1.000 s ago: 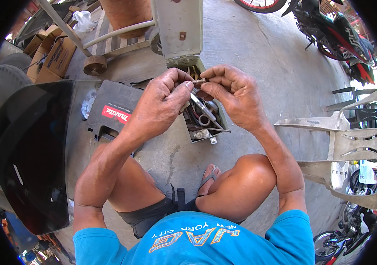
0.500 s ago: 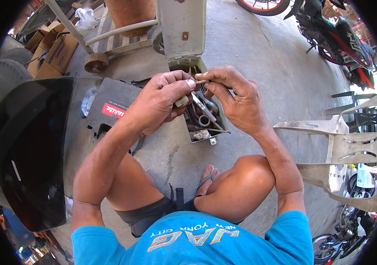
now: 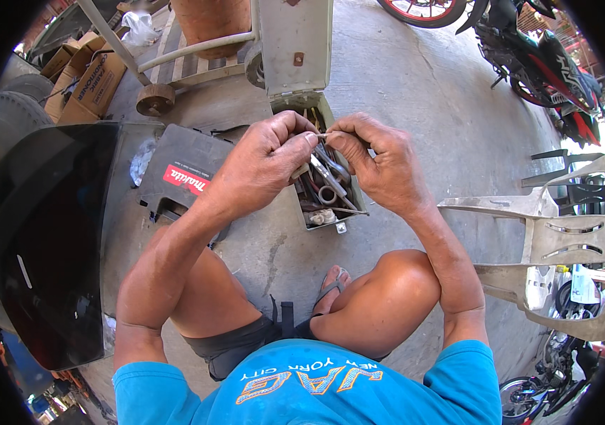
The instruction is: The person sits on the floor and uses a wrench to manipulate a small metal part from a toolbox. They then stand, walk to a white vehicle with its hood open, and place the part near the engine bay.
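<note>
My left hand (image 3: 263, 166) and my right hand (image 3: 387, 170) meet above an open metal toolbox (image 3: 300, 214). Thumb and fingers of each pinch one end of a small thin piece (image 3: 322, 134), too small to name. A pale blocky object (image 3: 300, 172) shows under the curled fingers of my left hand, mostly hidden. Below the hands the toolbox holds several metal tools, among them a ring-ended one (image 3: 327, 195) and a long silvery one (image 3: 331, 173). A whitish lump (image 3: 322, 217) lies at its near end.
The toolbox lid (image 3: 295, 49) stands raised. Left of it lie a dark tool case (image 3: 189, 152) and a large dark glossy panel (image 3: 54, 241). A wheeled metal cart (image 3: 196, 44) stands beyond. At the right are a grey plastic chair (image 3: 575, 241) and a motorcycle (image 3: 543, 64).
My right hand has shifted slightly down and its fingers have closed in. The thin piece now spans level between both fingertips. My left hand has moved little.
</note>
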`<state>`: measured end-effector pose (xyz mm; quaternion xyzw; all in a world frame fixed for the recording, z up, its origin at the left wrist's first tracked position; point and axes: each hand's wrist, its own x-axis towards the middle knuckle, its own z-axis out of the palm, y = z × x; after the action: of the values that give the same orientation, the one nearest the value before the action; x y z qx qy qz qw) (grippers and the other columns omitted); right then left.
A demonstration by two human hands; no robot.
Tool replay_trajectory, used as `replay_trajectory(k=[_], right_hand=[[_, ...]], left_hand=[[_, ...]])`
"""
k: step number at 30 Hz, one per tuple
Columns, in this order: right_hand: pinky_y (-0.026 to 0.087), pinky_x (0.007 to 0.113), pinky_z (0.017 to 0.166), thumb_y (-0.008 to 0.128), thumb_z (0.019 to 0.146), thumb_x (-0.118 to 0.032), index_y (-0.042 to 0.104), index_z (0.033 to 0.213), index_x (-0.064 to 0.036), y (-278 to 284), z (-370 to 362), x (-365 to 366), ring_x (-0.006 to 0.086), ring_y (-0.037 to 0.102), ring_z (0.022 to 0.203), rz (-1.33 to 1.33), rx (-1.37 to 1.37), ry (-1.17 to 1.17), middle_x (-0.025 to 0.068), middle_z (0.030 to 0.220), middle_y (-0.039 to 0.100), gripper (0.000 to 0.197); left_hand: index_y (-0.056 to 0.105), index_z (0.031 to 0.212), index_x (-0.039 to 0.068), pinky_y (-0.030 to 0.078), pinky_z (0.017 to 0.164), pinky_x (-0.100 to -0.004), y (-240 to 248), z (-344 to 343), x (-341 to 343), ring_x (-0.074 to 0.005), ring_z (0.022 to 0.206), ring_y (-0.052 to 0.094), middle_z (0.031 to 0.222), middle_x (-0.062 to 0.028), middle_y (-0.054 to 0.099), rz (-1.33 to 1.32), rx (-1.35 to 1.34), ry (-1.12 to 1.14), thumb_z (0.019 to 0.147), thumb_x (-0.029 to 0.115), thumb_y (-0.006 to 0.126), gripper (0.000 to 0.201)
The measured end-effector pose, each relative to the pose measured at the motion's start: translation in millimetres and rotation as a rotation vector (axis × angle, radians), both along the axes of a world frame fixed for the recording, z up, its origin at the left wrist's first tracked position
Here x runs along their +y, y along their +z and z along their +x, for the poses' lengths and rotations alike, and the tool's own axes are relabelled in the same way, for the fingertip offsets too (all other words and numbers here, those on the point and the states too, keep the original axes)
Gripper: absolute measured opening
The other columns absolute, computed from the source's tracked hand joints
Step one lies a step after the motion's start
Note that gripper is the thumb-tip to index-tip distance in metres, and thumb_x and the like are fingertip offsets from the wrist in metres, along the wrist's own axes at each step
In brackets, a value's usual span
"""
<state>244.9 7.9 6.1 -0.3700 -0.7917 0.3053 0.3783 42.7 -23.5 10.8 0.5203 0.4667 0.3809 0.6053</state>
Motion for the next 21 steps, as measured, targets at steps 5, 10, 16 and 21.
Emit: replay_trajectory(k=[5,10,16,21], right_hand=[[0.048,0.036,0.056,0.066,0.097,-0.021,0.066,0.089,0.001,9.9,5.0,1.5,0.0213,0.06,0.057,-0.203,-0.172,-0.015,0.0131,0.073,0.066,0.023],[0.046,0.036,0.056,0.062,0.098,-0.027,0.062,0.089,0.0018,5.6,-1.6,-2.4,0.0236,0.059,0.055,-0.035,-0.009,-0.006,0.0155,0.071,0.063,0.03],[0.047,0.036,0.057,0.061,0.098,-0.027,0.062,0.09,0.0003,9.1,1.6,-0.2,0.028,0.058,0.056,-0.126,-0.191,-0.008,0.0139,0.068,0.063,0.028],[0.047,0.038,0.056,0.061,0.1,-0.03,0.063,0.084,0.0011,2.4,-0.5,1.6,0.0276,0.058,0.057,-0.087,-0.147,-0.02,0.0154,0.065,0.061,0.035]], left_hand=[[0.061,0.105,0.0,0.041,0.06,-0.0234,1.0,1.1,-2.1,-0.0041,0.069,0.046,0.078,0.0039,0.054,0.031,0.038,-0.017,0.103,0.024,0.056,0.025],[0.061,0.104,-0.001,0.041,0.06,-0.0243,3.7,0.6,-0.1,-0.0046,0.069,0.046,0.077,0.0034,0.054,0.018,0.044,-0.001,0.103,0.023,0.056,0.025],[0.062,0.108,0.004,0.04,0.057,-0.0202,-4.3,-2.6,2.5,-0.0015,0.065,0.045,0.082,0.0046,0.058,0.065,0.111,-0.011,0.103,0.028,0.053,0.026],[0.062,0.108,0.004,0.04,0.057,-0.0203,-3.1,-1.6,2.6,-0.0017,0.065,0.045,0.081,0.0044,0.058,0.061,0.116,-0.022,0.103,0.028,0.055,0.026]])
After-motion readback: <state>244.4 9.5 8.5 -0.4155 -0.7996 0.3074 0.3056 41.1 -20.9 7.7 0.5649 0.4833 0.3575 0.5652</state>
